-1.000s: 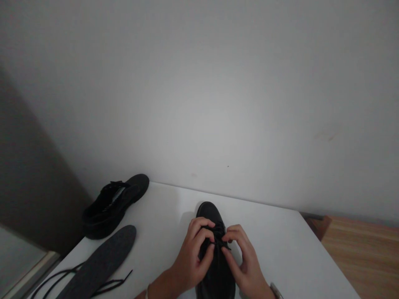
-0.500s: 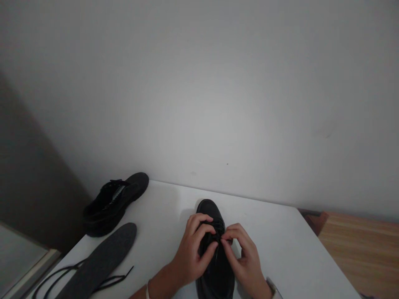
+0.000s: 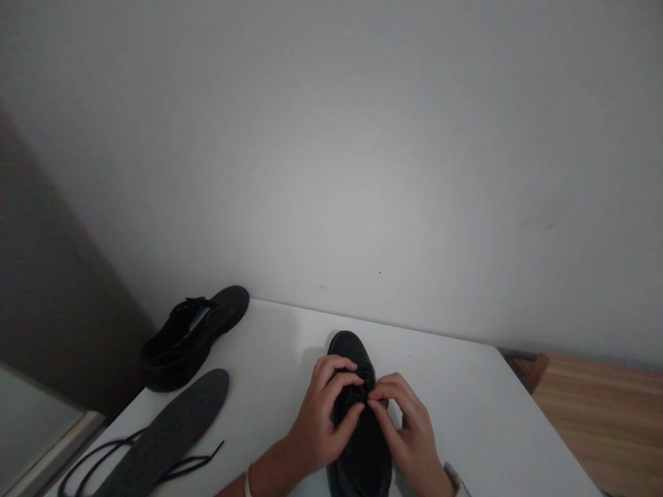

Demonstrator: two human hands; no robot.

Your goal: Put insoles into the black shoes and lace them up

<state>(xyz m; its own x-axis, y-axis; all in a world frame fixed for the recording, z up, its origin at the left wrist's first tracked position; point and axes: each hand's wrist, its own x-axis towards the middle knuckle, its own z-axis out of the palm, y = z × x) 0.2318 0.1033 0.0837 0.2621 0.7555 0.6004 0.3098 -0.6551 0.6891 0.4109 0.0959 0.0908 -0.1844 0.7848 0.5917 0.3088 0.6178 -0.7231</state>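
A black lace-up shoe (image 3: 362, 455) sits on the white table, its toe pointing to the wall. My left hand (image 3: 327, 414) is curled over the shoe's left side, fingertips and thumb resting at the lacing with a small gap between them. From the right, my right hand (image 3: 407, 428) pinches at the lacing with thumb and forefinger; the bit of black shoelace (image 3: 367, 378) there is dark and hard to make out. My fingers cover part of the eyelets.
A second black shoe (image 3: 191, 338), tilted, lies at the table's back left against the wall. Nearer are a grey insole (image 3: 176, 428) and a loose black shoelace (image 3: 194, 462) running under it. The white table (image 3: 466, 407) ends at right beside a wooden surface (image 3: 595, 414).
Almost nothing differs. Both hands stay at the lacing, with only slight finger movement, and the whole view has shifted a little.
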